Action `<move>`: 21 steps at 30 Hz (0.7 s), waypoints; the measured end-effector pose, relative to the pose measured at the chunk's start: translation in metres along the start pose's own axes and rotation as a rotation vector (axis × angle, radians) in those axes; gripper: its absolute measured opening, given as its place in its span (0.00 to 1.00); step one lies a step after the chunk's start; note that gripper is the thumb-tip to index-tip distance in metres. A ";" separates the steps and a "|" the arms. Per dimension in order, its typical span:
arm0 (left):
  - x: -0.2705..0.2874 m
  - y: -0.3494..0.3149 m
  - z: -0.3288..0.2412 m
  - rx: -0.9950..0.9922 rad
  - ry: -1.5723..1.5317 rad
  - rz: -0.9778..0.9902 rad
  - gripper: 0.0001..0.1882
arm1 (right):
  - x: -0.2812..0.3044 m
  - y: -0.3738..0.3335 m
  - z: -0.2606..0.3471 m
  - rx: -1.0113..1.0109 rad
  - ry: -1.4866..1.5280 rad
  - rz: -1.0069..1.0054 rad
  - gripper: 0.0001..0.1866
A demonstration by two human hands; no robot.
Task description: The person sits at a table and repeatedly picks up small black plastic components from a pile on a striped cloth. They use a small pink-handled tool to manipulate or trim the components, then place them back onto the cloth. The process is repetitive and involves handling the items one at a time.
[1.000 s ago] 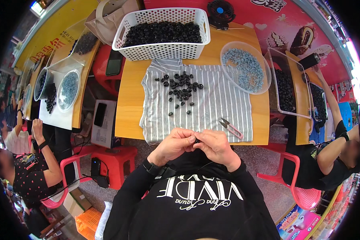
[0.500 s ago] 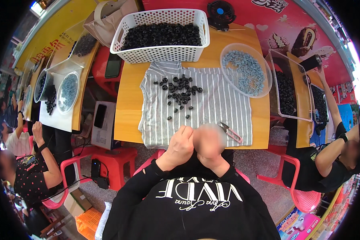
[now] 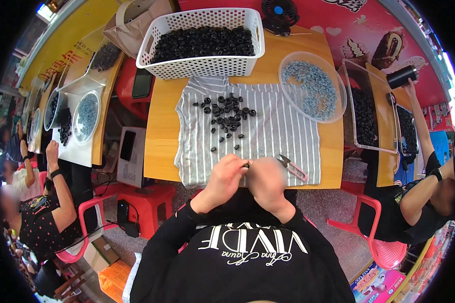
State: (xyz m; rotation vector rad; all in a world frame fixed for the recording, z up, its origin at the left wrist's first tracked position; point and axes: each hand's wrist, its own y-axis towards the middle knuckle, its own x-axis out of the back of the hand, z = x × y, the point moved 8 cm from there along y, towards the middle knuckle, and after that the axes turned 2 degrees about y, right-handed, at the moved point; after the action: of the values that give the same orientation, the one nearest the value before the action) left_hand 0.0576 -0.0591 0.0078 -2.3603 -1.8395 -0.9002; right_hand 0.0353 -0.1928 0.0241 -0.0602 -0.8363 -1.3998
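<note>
My left hand (image 3: 220, 183) is raised over the near edge of a grey striped cloth (image 3: 283, 131), pinching a small black ring-like part (image 3: 245, 165) between thumb and fingertips. Close beside it is my right hand (image 3: 269, 187), its fingers smeared by a blur, so their grip is hidden. Farther up the cloth lies a loose pile of small black parts (image 3: 230, 120), with a few strays nearer me. Thread snips with pink handles (image 3: 297, 172) rest to the right of my right hand.
A white perforated basket (image 3: 202, 68) full of black parts stands at the back. Right of the cloth sits a round clear tub (image 3: 342, 103) of small blue-grey pieces. A small black fan (image 3: 279, 15) is behind. Co-workers sit at tables on both sides; red stools (image 3: 156, 212) stand left.
My hands have shifted slightly, and the black part now shows at my left fingertips. On the right, a co-worker's raised black cup has tilted closer to horizontal.
</note>
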 end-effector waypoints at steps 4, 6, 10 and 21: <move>-0.003 -0.007 0.024 0.433 -0.747 0.083 0.14 | 0.015 0.005 0.000 -0.083 0.248 -0.026 0.19; -0.004 -0.007 0.020 0.400 -0.861 0.109 0.15 | 0.019 0.012 0.010 -0.038 0.232 -0.046 0.20; -0.009 -0.011 0.015 0.379 -1.024 0.132 0.15 | 0.024 0.017 0.022 0.037 0.146 -0.113 0.17; -0.016 -0.024 0.009 0.527 -1.245 0.140 0.17 | 0.025 0.011 0.026 -0.014 0.239 -0.138 0.08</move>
State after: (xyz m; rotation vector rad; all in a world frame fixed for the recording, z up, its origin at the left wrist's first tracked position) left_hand 0.0378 -0.0632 -0.0146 -2.7079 -1.6605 1.2172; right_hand 0.0306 -0.1981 0.0614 0.1542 -0.6409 -1.5078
